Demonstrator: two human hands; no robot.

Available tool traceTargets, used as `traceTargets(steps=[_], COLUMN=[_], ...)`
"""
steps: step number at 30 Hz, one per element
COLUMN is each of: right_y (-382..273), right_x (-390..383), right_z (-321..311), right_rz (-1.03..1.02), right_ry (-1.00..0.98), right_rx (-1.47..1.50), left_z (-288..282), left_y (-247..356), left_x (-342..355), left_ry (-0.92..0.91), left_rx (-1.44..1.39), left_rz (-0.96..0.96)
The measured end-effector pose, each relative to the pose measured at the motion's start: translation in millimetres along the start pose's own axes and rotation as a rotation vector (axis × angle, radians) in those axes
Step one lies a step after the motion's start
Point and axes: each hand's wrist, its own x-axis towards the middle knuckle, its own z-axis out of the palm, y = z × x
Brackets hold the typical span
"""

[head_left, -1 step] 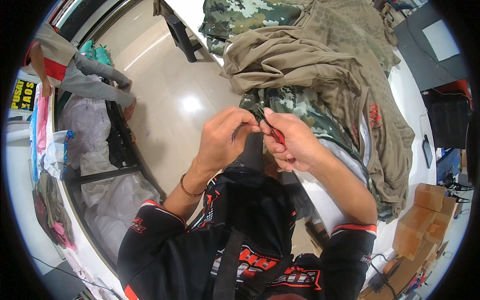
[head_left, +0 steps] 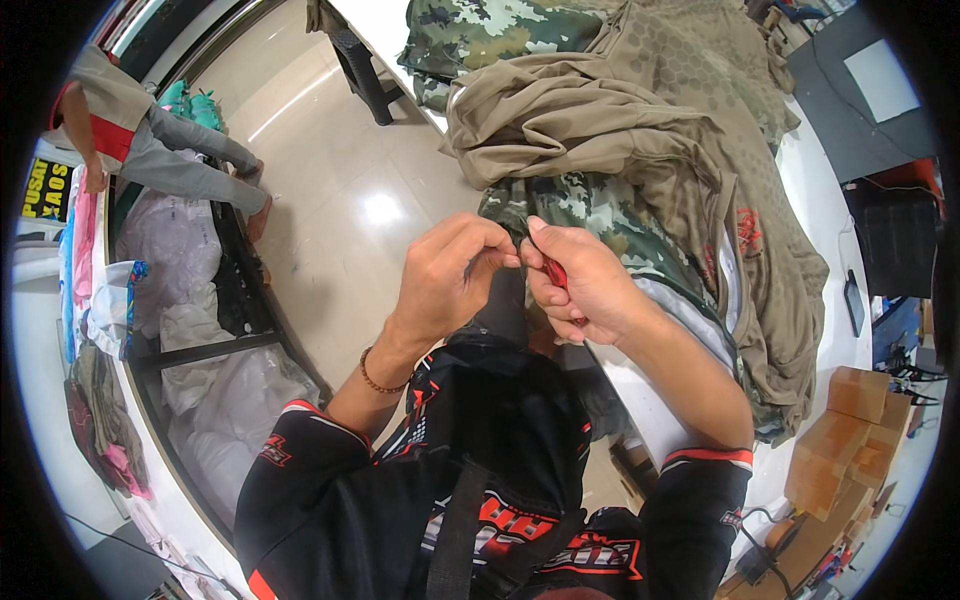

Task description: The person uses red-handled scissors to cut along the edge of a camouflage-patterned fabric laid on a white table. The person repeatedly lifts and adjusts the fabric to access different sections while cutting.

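My right hand (head_left: 585,285) is closed round a pair of red-handled thread snips (head_left: 556,272), whose blades are mostly hidden by the thumb and fingers. Close beside it, my left hand (head_left: 450,265) makes a pinch, thumb against forefinger; what lies between the fingertips is too small to make out. Both sets of fingertips meet at the near edge of a green camouflage garment (head_left: 580,205), which hangs slightly over the table side. A heap of tan-brown cloth (head_left: 590,125) covers part of that garment.
The white table (head_left: 645,400) runs along my right, with a dark phone (head_left: 854,303) and cardboard boxes (head_left: 838,440) toward its far side. To the left stands a bin frame (head_left: 215,350) full of white plastic bags (head_left: 235,400). Another person (head_left: 180,140) stands at the upper left.
The snips have turned slightly within my right hand, and their dark blades show less. My arms and the cloth stay where they were.
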Motion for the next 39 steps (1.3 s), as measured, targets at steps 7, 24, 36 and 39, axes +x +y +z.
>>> traceTargets(steps=[7,24,36,39], right_y=[-10.8,-5.4,-16.1,-18.8], right_x=[5.1,31.9,28.8,29.7], right_z=[-7.0,-22.2,-35.1,-39.3], right_rz=[-0.365,-0.971,-1.047,-0.952], right_ry=[0.199,0.426,0.455,0.435], right_rx=[-0.346,-0.798,-0.868,-0.827], left_z=[-35.0,-45.3,19.3,16.4], left_y=[-0.6,-20.6,-10.5,-6.8], left_x=[-3.4,-0.7,26.5,28.6], left_ry=[-0.2,0.054,0.113,0.121], left_rx=[-0.157,-0.038,-0.313,-0.446], left_rz=[-0.123,-0.23,-0.514,-0.594])
